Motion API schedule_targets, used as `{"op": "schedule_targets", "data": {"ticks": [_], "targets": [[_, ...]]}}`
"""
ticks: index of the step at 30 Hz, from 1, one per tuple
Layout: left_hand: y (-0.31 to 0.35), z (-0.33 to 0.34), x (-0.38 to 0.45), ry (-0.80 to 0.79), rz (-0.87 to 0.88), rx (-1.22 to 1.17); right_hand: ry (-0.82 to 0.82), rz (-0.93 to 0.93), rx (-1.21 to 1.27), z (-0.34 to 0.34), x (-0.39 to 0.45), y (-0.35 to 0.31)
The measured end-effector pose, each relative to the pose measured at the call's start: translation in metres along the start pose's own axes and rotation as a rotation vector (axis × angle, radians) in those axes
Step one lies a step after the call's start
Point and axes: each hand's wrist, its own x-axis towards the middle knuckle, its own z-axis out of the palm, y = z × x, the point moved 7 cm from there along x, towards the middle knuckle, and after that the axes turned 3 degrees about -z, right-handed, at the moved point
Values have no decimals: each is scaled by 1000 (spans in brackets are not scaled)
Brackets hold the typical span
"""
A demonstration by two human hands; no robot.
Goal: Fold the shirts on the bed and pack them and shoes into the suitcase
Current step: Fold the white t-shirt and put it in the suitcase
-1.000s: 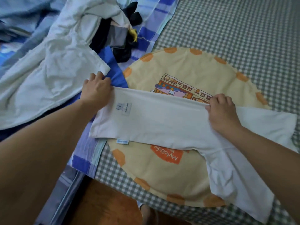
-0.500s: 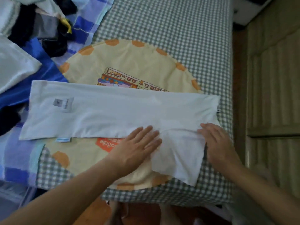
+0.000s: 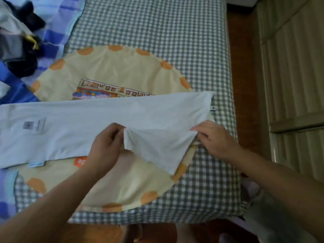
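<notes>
Mid-fold: the sleeve (image 3: 157, 148) of the white shirt (image 3: 87, 123) is being tucked in on the bed (image 3: 157, 23).
Left hand (image 3: 105, 148) fingers pinch the sleeve edge; right hand (image 3: 213, 137) fingers lie fairly straight on the shoulder corner. Next, I judge, lay it flat.

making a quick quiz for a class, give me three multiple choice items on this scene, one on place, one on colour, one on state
1. Where does the white shirt lie?
A. on the round yellow mat
B. on the floor
C. in a suitcase

2. What colour are the patches along the mat's rim?
A. green
B. orange
C. black

3. What is the left hand doing?
A. resting flat
B. pinching the sleeve
C. hanging empty

Key: 1 A, the shirt stretches across the mat; 2 B, orange patches ring its edge; 3 B, its fingers grip the sleeve's edge while the right hand touches the sleeve's other end.
</notes>
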Motion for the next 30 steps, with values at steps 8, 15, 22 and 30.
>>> {"op": "schedule_targets", "data": {"ticks": [8, 15, 22, 30], "targets": [[-41, 23, 30, -69, -662, -164, 0, 567, 363, 17, 23, 22], [-15, 24, 34, -217, -408, 59, -138, 276, 198, 11, 23, 6], [-10, 14, 58, -45, -411, 111, -43, 28, 109, 11, 70, -31], [-15, 10, 49, 74, -480, 96, 31, 636, 375, 4, 80, -4]]}}
